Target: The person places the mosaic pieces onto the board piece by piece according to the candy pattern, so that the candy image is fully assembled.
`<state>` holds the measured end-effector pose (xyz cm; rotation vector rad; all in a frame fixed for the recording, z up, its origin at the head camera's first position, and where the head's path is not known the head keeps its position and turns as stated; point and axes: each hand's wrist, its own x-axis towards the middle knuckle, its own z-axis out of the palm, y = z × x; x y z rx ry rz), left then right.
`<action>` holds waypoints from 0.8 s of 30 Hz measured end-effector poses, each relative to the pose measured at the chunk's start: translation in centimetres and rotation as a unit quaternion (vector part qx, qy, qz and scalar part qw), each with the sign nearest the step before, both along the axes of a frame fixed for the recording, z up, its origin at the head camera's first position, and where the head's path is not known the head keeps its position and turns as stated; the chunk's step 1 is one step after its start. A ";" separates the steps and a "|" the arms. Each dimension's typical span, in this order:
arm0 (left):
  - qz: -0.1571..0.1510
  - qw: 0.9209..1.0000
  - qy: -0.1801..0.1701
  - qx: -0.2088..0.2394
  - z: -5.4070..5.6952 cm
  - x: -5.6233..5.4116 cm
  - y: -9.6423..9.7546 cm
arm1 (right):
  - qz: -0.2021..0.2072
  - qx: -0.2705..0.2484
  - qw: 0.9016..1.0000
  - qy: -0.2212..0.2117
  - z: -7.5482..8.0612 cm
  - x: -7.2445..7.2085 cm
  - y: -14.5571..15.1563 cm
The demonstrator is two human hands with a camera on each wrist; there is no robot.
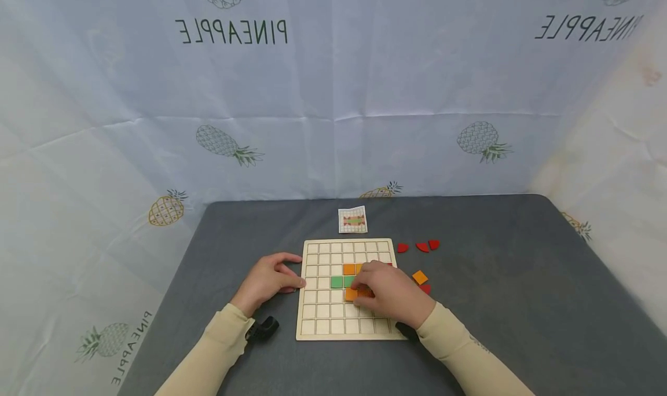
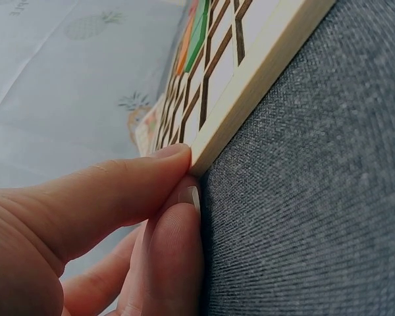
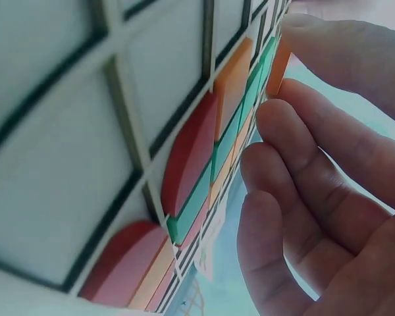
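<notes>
Left grip [image 1: 267, 279] relaxed, touching left edge of board [image 1: 323, 311], well inside left edge of bench [image 1: 234, 234]; right grip [image 1: 393, 294] pinching orange tile [image 3: 279, 69]

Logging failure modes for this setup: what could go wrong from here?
1. The right hand pinches an orange tile right beside laid green tiles; its fingers could nudge them out of their cells.
2. A loose orange tile and a red piece lie close to the right wrist, so a sideways sweep might knock them.
3. The left hand touches the board only at its edge; uneven pressure might shift it.
</notes>
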<state>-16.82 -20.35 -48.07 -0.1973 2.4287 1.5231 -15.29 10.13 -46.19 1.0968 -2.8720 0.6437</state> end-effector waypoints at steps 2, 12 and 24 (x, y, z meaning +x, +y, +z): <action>0.000 1.000 0.000 0.001 0.0 0.0 0.0 | 0.001 0.002 1.000 0.005 -0.1 0.1 -0.1; 0.001 1.000 0.002 0.000 0.1 0.1 -0.1 | 0.004 0.003 1.000 0.018 -0.6 0.2 -0.5; -0.006 1.000 0.005 0.008 0.0 0.2 -0.1 | -0.002 0.016 1.000 0.024 -0.8 0.2 -0.4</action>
